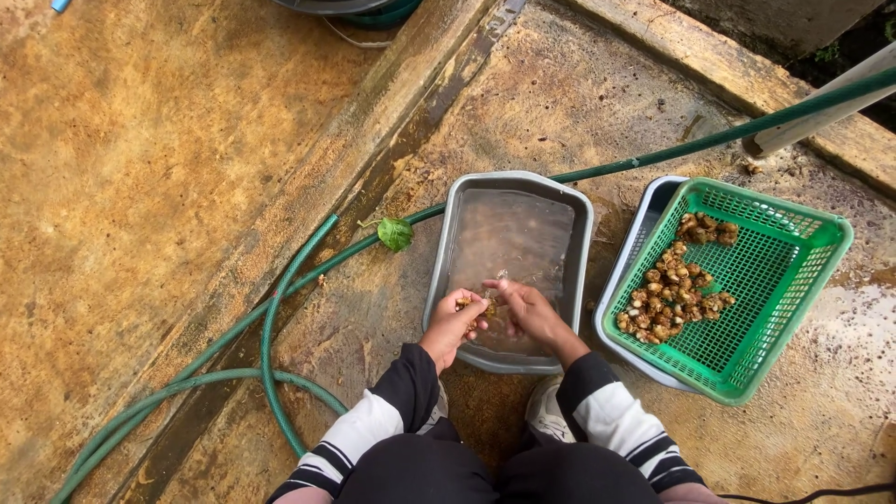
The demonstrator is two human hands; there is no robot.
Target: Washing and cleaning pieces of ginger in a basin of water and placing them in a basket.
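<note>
Outdoor setting under flat, even daylight. The ground is a rough concrete floor [140, 168], stained ochre-brown and wet in patches. A raised concrete kerb [747, 79] runs diagonally across the upper right. A shallow dark drainage groove [439, 103] crosses the slab diagonally. A single green leaf [396, 233] lies on the floor.

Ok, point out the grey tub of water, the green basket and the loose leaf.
Grey tub [580, 245]: head view, right rim.
Green basket [782, 280]: head view, bare mesh floor.
Leaf [396, 233]: head view, blade centre.
</note>
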